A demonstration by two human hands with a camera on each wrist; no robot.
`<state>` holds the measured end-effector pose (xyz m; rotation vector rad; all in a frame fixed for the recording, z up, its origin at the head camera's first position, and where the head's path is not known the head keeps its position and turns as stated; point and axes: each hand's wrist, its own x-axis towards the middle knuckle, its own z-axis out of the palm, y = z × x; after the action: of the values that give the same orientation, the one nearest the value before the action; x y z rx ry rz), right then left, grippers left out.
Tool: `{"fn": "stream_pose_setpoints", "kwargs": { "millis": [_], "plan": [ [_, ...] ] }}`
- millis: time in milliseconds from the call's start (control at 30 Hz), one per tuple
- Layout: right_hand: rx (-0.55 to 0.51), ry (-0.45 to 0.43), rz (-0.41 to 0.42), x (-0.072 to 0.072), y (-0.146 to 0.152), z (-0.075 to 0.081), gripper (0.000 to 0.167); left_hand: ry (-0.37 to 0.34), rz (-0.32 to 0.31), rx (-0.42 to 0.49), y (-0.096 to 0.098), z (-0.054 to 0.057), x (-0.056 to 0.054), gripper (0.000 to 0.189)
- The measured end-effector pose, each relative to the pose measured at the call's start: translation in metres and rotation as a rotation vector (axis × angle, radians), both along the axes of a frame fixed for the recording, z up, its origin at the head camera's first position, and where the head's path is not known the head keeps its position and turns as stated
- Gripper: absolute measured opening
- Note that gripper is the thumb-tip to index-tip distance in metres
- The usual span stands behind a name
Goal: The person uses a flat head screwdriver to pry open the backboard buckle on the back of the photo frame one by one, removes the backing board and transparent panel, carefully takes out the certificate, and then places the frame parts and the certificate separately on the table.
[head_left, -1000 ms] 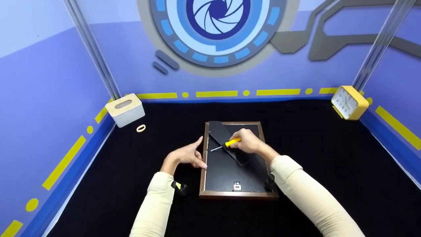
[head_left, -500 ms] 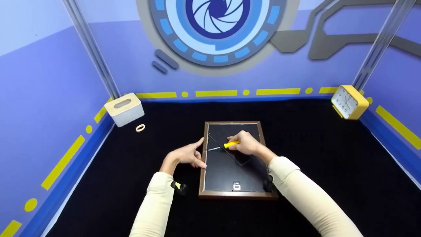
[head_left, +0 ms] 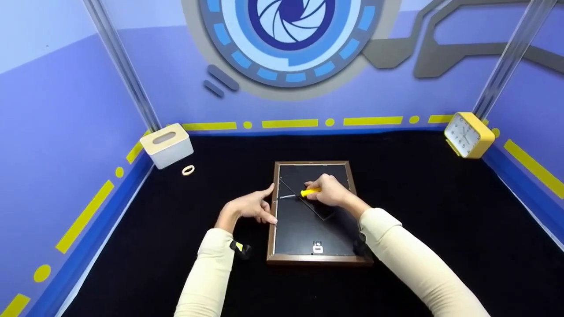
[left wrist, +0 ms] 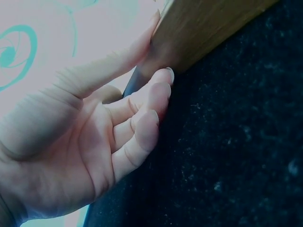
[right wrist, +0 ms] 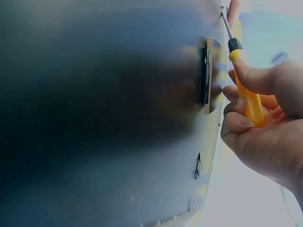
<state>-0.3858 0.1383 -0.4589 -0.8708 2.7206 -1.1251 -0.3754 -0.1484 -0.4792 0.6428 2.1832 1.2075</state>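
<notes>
A picture frame (head_left: 270, 240) with a brown rim lies face down, its black backing (head_left: 299, 235) upward. Across the backing runs a black stand leg (head_left: 310, 209), hard to make out against it. My right hand (head_left: 331, 190) grips the yellow handle of a screwdriver (right wrist: 250, 101), fingers curled round it. The screwdriver's thin shaft points left, its tip at the inner edge of the left rim. My left hand (head_left: 251, 207) rests at the frame's left side, thumb and forefinger spread against the rim. In the left wrist view its other fingers (left wrist: 147, 125) bend loosely beside the wooden side.
A tissue box (head_left: 168, 147) with a wooden lid stands at the back left, a small pale ring (head_left: 188, 170) near it. At the back right sits a yellow alarm clock (head_left: 469, 135). Black cloth covers the table; printed walls rise on three sides.
The screwdriver's tip has shifted slightly left to the rim's inner edge. The stand leg's upper part, distinct before, now blends into the backing. My left hand stays in place.
</notes>
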Motion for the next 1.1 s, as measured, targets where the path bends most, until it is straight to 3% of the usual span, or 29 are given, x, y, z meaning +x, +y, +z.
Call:
{"fn": "stream_pose_setpoints", "kwargs": {
  "millis": [467,767,967,1100],
  "plan": [
    [0.033,-0.003,0.043,-0.004,-0.009,-0.002,0.022,-0.011,0.009,-0.045,0.0,0.002,0.003,0.121],
    [0.121,0.058,-0.006,-0.004,-0.017,0.014,0.019,-0.012,0.007,-0.052,0.001,0.004,0.001,0.123],
    [0.184,0.07,-0.046,-0.004,-0.026,0.027,0.012,-0.028,-0.007,-0.102,0.004,0.007,0.002,0.125],
    [0.24,0.08,-0.074,-0.003,-0.033,0.034,0.008,0.005,0.006,-0.132,0.009,0.007,0.003,0.126]
  ]
}}
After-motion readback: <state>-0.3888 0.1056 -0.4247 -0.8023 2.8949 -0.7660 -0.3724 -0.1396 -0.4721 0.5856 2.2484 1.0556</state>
